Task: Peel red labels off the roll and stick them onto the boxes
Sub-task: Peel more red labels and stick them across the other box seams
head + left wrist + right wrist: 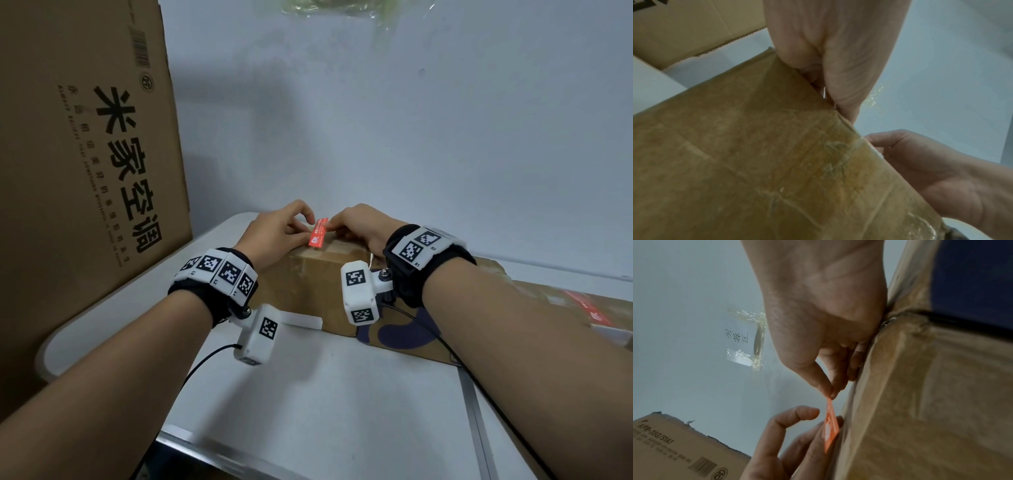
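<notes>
- Head view: both hands meet over the far top edge of a taped brown box [308, 274] standing on the white desk [325, 394]. The right hand [363, 228] pinches the far end of a red label [318, 233] between thumb and forefinger. The left hand [274, 233] touches the label's near end, fingers curled. A large printed carton [85, 154] leans at the left; another labelled box [565, 301] lies at the right.
- Left wrist view: the left hand [834, 48] presses on the box [756, 162] edge; the label is hidden.
- Right wrist view: the right hand [818, 321] pinches the label [831, 425] tip beside the box [920, 402]; left hand [793, 443] fingers [797, 414] support its lower part.
</notes>
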`<act>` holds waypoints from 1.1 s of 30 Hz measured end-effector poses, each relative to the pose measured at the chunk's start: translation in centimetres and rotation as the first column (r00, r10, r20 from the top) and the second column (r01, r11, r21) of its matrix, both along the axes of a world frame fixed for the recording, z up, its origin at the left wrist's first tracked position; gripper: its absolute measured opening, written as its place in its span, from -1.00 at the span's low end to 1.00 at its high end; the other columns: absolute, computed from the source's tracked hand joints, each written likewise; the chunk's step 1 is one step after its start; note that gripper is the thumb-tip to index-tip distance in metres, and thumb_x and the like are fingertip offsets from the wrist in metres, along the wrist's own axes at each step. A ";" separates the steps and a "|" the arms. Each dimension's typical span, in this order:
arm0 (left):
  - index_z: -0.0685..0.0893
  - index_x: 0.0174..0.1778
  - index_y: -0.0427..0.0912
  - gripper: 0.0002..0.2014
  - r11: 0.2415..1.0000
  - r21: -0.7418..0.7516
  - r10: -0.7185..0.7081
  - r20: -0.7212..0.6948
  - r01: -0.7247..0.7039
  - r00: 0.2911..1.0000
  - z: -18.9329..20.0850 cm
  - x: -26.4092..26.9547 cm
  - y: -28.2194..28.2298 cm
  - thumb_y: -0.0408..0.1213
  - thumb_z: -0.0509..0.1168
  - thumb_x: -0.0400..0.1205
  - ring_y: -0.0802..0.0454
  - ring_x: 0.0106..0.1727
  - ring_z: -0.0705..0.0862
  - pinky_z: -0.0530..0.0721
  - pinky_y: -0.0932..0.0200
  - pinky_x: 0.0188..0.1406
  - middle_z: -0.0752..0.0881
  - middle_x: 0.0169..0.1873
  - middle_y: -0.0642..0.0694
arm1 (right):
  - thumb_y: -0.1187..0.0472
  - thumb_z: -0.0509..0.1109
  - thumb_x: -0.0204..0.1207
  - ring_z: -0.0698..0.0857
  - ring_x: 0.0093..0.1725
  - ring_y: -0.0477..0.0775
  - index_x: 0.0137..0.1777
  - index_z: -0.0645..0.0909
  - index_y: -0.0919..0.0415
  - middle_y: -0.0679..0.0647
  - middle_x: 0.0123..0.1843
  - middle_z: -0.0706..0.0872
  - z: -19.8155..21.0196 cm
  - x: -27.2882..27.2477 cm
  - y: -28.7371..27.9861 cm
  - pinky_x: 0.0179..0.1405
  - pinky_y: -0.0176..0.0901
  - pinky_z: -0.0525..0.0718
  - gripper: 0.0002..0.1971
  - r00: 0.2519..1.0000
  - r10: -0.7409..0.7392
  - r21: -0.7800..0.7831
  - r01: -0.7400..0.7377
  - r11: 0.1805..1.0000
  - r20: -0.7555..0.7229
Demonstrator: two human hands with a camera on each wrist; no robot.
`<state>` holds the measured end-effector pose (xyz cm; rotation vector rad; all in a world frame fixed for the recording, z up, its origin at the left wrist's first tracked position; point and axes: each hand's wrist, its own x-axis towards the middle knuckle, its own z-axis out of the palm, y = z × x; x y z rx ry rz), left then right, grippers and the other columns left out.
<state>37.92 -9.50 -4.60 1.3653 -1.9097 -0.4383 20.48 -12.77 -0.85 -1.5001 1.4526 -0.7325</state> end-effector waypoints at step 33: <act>0.82 0.07 0.09 -0.78 0.996 -0.086 0.013 0.014 -0.012 1.000 -0.8 -0.1 0.1 -0.26 0.41 0.57 0.25 0.11 0.72 0.61 0.32 0.22 0.81 0.09 0.09 | 0.23 0.58 0.34 0.75 -0.02 0.23 -0.03 0.69 0.33 0.26 0.01 0.78 -0.3 0.1 0.0 0.03 0.01 0.72 -0.74 0.989 -0.019 -0.061 0.010 0.998 -0.148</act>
